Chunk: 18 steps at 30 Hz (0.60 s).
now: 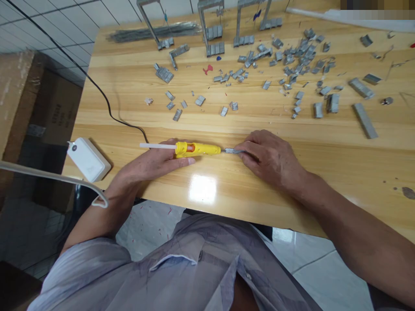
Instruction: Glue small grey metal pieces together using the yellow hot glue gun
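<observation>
A yellow glue gun (202, 149) lies level near the table's front edge, its nozzle to the right and a whitish glue stick (158, 146) standing out of its back end. My left hand (158, 160) is wrapped round the gun from below and behind, thumb along its near side. At the nozzle tip is a small grey metal piece (231, 150). My right hand (270, 157) pinches that piece by its right end between thumb and fingers. The nozzle and the piece meet or nearly meet; contact cannot be made out.
Many small grey metal pieces (300, 60) lie scattered over the wooden table (129, 95). Metal frames (207, 26) stand at the back beside thin rods (155, 32). A white box-shaped device (88, 159) sits at the left edge, near a black cable (103, 96).
</observation>
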### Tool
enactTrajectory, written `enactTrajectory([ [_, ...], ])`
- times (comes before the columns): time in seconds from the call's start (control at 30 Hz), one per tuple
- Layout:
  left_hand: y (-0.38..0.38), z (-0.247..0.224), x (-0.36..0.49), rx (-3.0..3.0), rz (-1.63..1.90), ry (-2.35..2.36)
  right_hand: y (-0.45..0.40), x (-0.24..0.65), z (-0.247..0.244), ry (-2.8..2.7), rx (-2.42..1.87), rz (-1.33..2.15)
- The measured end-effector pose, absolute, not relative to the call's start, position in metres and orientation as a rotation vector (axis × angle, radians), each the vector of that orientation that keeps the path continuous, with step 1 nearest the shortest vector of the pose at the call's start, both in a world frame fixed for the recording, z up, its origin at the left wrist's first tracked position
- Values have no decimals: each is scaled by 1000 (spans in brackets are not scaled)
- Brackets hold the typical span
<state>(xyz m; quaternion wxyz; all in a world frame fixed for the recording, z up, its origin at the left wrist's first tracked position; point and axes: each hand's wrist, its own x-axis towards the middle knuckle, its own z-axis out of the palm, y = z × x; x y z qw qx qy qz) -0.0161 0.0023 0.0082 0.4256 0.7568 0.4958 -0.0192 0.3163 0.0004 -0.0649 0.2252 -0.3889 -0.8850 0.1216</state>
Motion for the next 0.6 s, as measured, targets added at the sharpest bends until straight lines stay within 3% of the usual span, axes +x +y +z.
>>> enactTrajectory([
  [0.6, 3, 14, -15, 1816, -123, 1245, 0, 317, -66, -2455, -1086, 373],
])
